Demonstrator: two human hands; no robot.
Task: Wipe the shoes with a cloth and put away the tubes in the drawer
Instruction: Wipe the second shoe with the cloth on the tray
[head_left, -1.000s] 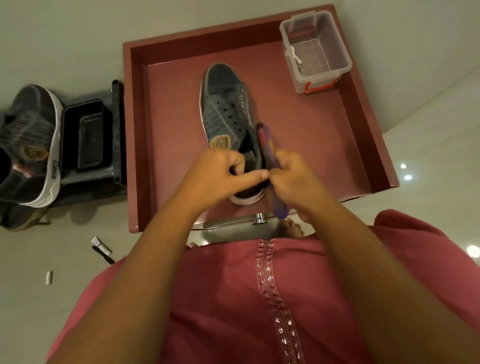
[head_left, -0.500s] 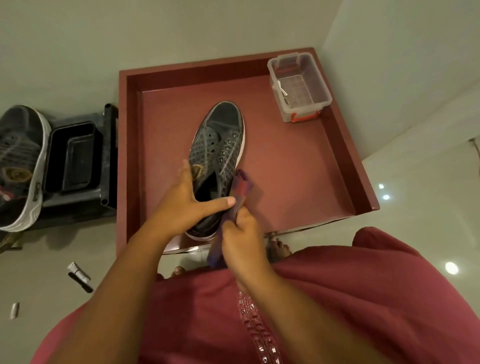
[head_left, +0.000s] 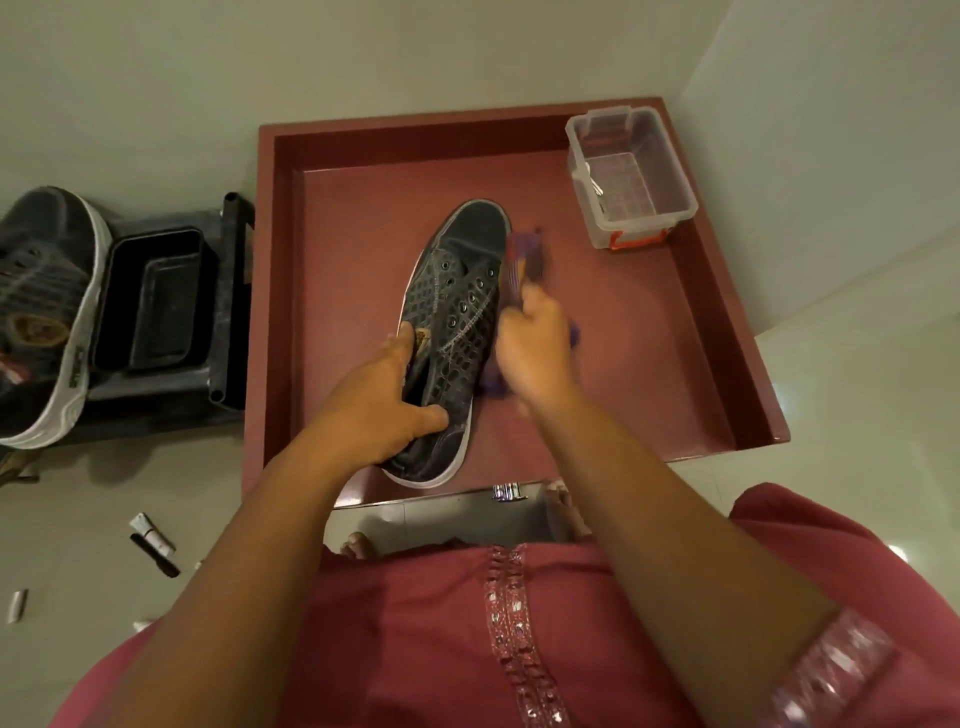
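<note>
- While the shoe (head_left: 451, 332) is being gripped at its heel by the left hand (head_left: 384, 410) over the open drawer (head_left: 727, 332), wiping is being continued.
- Having been moved up from the heel, the cloth (head_left: 522, 260), clutched in the right hand (head_left: 535, 343), is being rubbed along the shoe's side.
- Tubes (head_left: 153, 540) are being left on the floor.

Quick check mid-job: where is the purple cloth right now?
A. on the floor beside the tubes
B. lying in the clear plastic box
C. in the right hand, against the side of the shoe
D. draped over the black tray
C: the right hand grips the purple cloth against the side of the shoe, which the left hand steadies over the drawer.
</note>
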